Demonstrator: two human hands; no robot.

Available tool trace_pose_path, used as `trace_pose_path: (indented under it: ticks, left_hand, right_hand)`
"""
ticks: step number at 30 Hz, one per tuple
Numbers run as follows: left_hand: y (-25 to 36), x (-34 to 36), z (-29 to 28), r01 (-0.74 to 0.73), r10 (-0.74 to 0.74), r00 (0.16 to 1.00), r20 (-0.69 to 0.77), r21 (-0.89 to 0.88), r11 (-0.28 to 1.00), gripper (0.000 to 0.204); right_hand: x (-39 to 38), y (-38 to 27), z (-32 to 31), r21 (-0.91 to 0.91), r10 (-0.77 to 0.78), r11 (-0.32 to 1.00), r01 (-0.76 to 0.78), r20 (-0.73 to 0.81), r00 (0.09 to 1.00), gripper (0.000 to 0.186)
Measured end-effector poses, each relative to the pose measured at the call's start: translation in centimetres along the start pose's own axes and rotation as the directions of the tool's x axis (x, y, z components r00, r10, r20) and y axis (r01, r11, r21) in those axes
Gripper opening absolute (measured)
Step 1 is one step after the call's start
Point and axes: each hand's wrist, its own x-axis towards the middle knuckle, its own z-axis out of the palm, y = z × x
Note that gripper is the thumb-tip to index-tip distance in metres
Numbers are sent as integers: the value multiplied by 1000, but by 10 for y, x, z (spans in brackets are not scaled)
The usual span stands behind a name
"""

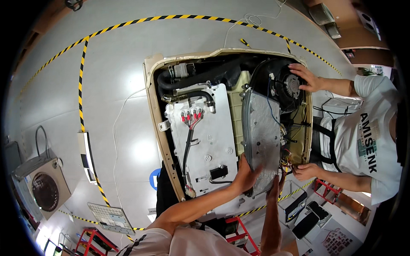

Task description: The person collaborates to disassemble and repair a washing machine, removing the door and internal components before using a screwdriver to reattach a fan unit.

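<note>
An opened appliance with a tan housing (159, 123) stands before me, its inside exposed. My left hand (247, 176) grips the lower left edge of a long silver metal duct (261, 134). Against the duct's lower right end is my right hand (276, 187), fingers stretched along the edge, partly hidden. A black round fan (292, 87) adjoins the duct's far end. One hand of a co-worker (308, 79) touches the fan; the person's other hand (306, 171) is at a bundle of coloured wires (286, 158) beside my right hand.
Left of the duct lies a white metal panel (209, 143) with red-capped terminals (191, 114) and a black cable. A yellow-handled tool (244, 42) lies on the grey floor beyond the housing. Red-framed stools (241, 234) stand nearby, and a thin white cable (115, 145) crosses the floor.
</note>
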Motion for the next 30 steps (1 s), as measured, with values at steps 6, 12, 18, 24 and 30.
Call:
trace_pose_path:
  ticks: [6,12,18,24,30]
  left_hand:
    - [13,-3,-5,74,-74,997,-2,-30,997,71]
    - [8,-7,-1,123,-123,992,-7,-28,992,87]
    - [8,-1,-3,60,-44,995,85,-199,978,86]
    - [14,-1,-4,41,-27,995,92,-152,987,85]
    - [9,-3,-5,62,-53,993,108,-85,994,83]
  right_hand:
    - [-6,-14,16,80,32,996,-36,54,998,67]
    - [-10,-25,24,3,40,999,-40,40,998,63]
    - [-1,-19,25,14,105,995,-104,-102,989,57]
    - [-1,-28,21,60,125,990,-124,-4,992,55]
    - [1,-15,13,-8,96,995,-96,-18,995,59]
